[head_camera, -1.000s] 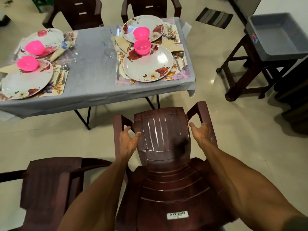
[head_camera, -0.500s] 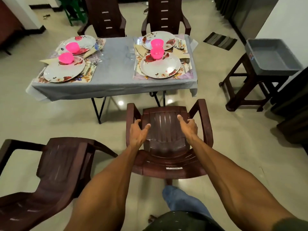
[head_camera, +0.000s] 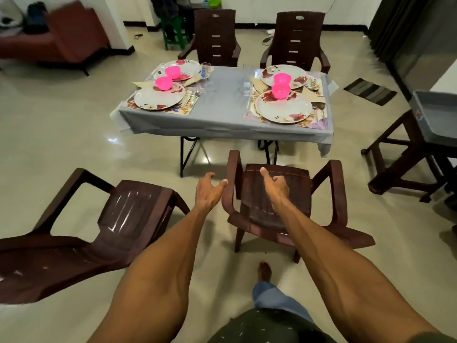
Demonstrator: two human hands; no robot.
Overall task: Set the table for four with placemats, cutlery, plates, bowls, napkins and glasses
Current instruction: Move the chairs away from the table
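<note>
The grey-clothed table (head_camera: 222,115) carries floral placemats, several white flowered plates (head_camera: 283,108) (head_camera: 159,97), pink bowls (head_camera: 281,91) (head_camera: 163,83), folded napkins, cutlery and clear glasses (head_camera: 205,70). A brown plastic chair (head_camera: 291,194) stands on the floor just in front of the table. My left hand (head_camera: 209,191) hovers with spread fingers beside the chair's left armrest, holding nothing. My right hand (head_camera: 275,185) is above the chair's backrest, fingers loosely extended, not gripping it.
A second brown chair (head_camera: 118,219) stands tilted at my left. Two more chairs (head_camera: 215,38) (head_camera: 296,38) stand behind the table. A wooden stool with a grey tub (head_camera: 435,117) is at the right. A sofa (head_camera: 49,40) sits far left. My leg and foot (head_camera: 264,273) are below.
I have stepped back from the chair. Both hands let go of its backrest and now hang free; the left one has moved off to the chair's left side.
</note>
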